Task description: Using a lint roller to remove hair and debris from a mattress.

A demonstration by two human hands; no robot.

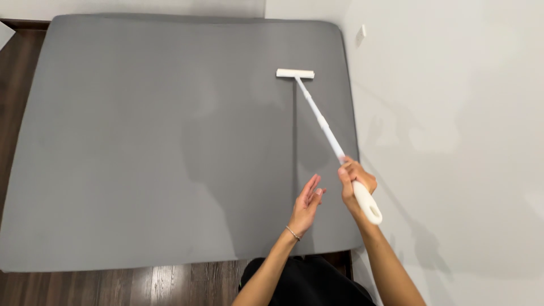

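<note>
Both forearms are bare, without sleeves. A thin silver bracelet (293, 233) circles the left wrist. Black clothing (306, 280) covers the lap below.

Roller (295, 73): white, long-handled, telescopic pole slanting up from near right to far centre.
Head: short white bar, flat on the grey mattress (158, 141), near its far right corner.

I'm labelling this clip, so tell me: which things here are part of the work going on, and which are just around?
In use:
- long white plastic roller with a flat head, handle gripped by the right hand
- large grey fabric-covered mattress, with the roller head resting on it
- left hand, open, holding nothing

Just around:
- dark brown wooden floor
- plain white wall
- small white wall plate
</note>
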